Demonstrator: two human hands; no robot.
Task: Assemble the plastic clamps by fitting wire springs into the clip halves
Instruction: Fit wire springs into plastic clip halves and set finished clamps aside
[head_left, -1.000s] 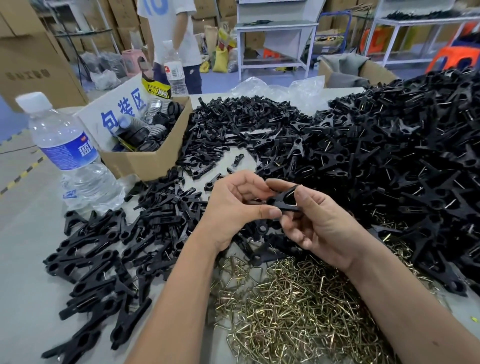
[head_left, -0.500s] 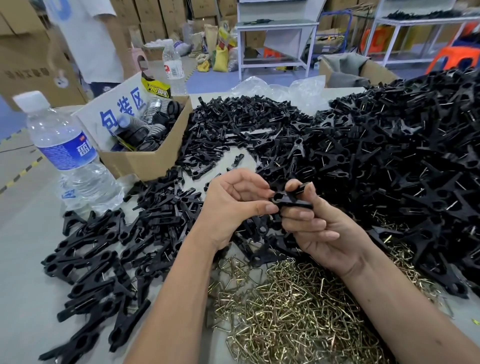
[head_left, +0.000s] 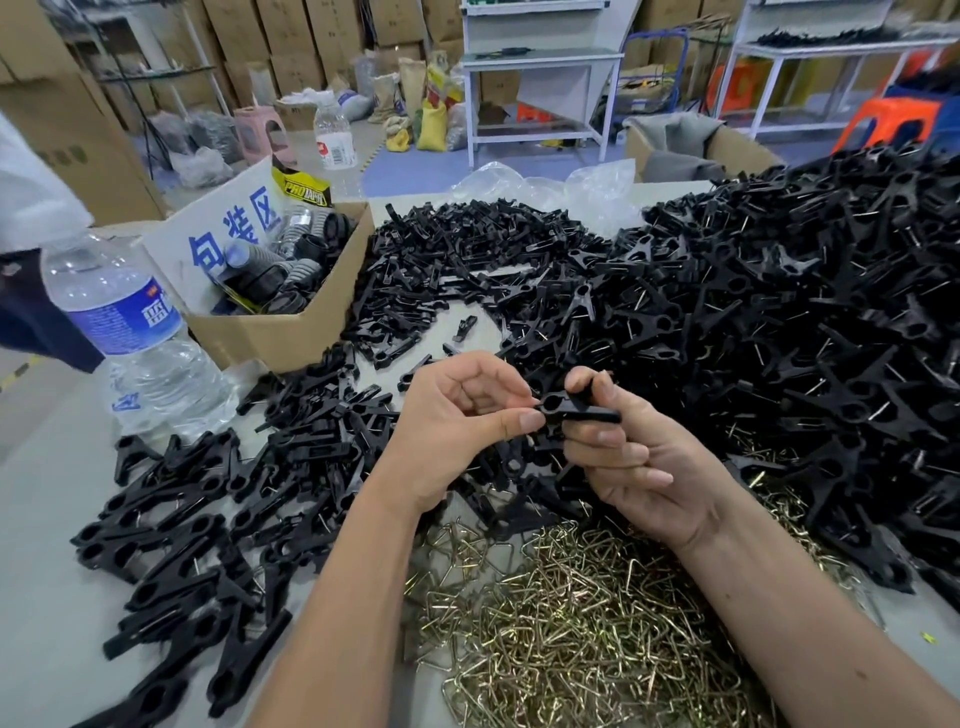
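The black plastic clamp (head_left: 574, 408) lies roughly horizontal above the table, ring end to the left. Loose black clip halves (head_left: 332, 462) lie heaped beneath and left; brass-coloured wire springs (head_left: 582, 623) (bent, roughly triangular) form the nearest pile.

On the table (head_left: 47, 519), a heap of wire springs (head_left: 571, 634) is lying nearest the person. A big pile of clamps (head_left: 805, 338) is spreading to the right and behind; clip halves (head_left: 171, 530) are lying left. A water bottle (head_left: 130, 338) is standing far left, a cardboard box (head_left: 291, 332) sitting behind it.
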